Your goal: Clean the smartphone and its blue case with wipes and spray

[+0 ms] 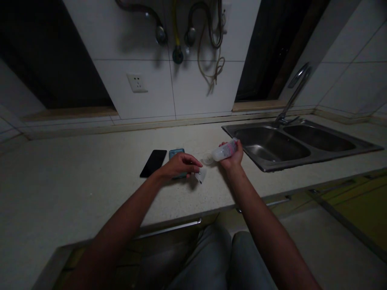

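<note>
The left hand (pixel 185 165) pinches a small whitish piece (pixel 201 175) and the right hand (pixel 233 159) grips a tilted, translucent bottle (pixel 223 151), both above the pale counter (pixel 105 173), where a teal object (pixel 176 152) lies beside a black phone (pixel 153 163).

Shows translucent white on the bottle (pixel 223 150), with a pink patch on its side, and whitish on the small scrap (pixel 201 175). Turns plain black on the phone (pixel 153 163), teal on the flat case (pixel 176 153). Spreads off-white with fine flecks over the counter (pixel 90 169), white crossed by thin dark lines over the wall tiles (pixel 139 44). Goes silver-grey on the sink (pixel 294 140) and its 2 basins, yellow on 1 pipe (pixel 174 24), grey on the trousers (pixel 208 257).
</note>
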Demonstrator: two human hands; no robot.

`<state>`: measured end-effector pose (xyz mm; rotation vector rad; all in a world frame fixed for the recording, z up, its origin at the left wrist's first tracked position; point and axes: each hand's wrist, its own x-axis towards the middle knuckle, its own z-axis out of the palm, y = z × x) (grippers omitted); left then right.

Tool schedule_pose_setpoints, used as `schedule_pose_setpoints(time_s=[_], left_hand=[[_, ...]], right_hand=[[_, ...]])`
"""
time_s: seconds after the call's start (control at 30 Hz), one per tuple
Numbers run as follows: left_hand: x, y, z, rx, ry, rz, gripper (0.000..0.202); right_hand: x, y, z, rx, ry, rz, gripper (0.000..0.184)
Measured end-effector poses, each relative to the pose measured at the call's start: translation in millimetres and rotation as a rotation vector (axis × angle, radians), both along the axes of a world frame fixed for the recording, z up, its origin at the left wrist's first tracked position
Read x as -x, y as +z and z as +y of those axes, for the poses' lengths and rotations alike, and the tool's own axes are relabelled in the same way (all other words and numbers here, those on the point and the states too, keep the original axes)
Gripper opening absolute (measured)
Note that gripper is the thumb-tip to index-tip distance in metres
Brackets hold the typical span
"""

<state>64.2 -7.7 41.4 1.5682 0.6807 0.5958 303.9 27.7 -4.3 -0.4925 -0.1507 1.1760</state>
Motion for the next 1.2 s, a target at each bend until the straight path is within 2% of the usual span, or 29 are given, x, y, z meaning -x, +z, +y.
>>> schedule_pose_setpoints(time_s=[0.07, 0.13, 0.27, 0.33, 0.43, 0.6, 0.67, 0.73, 0.83, 0.9, 1.0, 1.1, 1.2], left_hand=[[-1.0, -1.5, 0.7, -0.020, 0.002, -0.001, 0.032], [-2.6, -5.0, -0.5, -0.105, 0.011, 0.025, 0.029], [-5.7, -6.1, -7.0, -0.522, 0.095, 0.091, 0.027], [-6.6, -2.6, -9.9, -0.650, 0.166, 0.018, 0.029], [-7.5, 2.8, -11.7, -0.598, 0.258, -0.126, 0.036], [-11.1, 1.9, -10.4, -0.539, 0.267, -0.055, 0.027], [-12.2, 0.3, -8.6, -0.470, 0.317, -0.116, 0.027], [-12.9, -0.5, -7.0, -0.336, 0.402, -0.235, 0.029], [-14.3, -1.1, -6.9, 0.015, 0.503, -0.445, 0.034], [-16.5, -2.4, -8.7, 0.263, 0.481, -0.532, 0.035], [-21.9, -7.8, -10.9, 0.520, 0.462, -0.594, 0.033], [-27.3, -15.2, -8.7, 0.702, 0.557, -0.620, 0.030], [-27.9, -20.0, -2.2, 0.760, 0.620, -0.659, 0.027]], right_hand=[[0.2, -0.3, 0.2, 0.007, -0.008, 0.017, 0.031], [1.2, 1.1, -0.5, 0.019, -0.012, 0.042, 0.030], [2.4, 4.7, -2.5, 0.046, -0.018, 0.068, 0.028], [2.4, 5.3, -2.8, 0.056, -0.016, 0.071, 0.028], [2.5, 5.3, -2.8, 0.051, -0.019, 0.070, 0.028], [3.5, 6.7, -3.5, 0.054, -0.030, 0.073, 0.026], [3.4, 6.7, -3.4, 0.056, -0.028, 0.072, 0.027], [3.0, 5.8, -3.0, 0.057, -0.026, 0.066, 0.027], [2.7, 4.1, -2.3, 0.052, -0.022, 0.048, 0.027], [3.1, 3.9, -2.4, 0.043, -0.023, 0.046, 0.027], [3.8, 4.6, -2.8, 0.051, -0.029, 0.049, 0.027], [3.7, 5.2, -2.7, 0.068, -0.016, 0.043, 0.032], [3.3, 6.3, -2.8, 0.054, 0.010, 0.060, 0.038]])
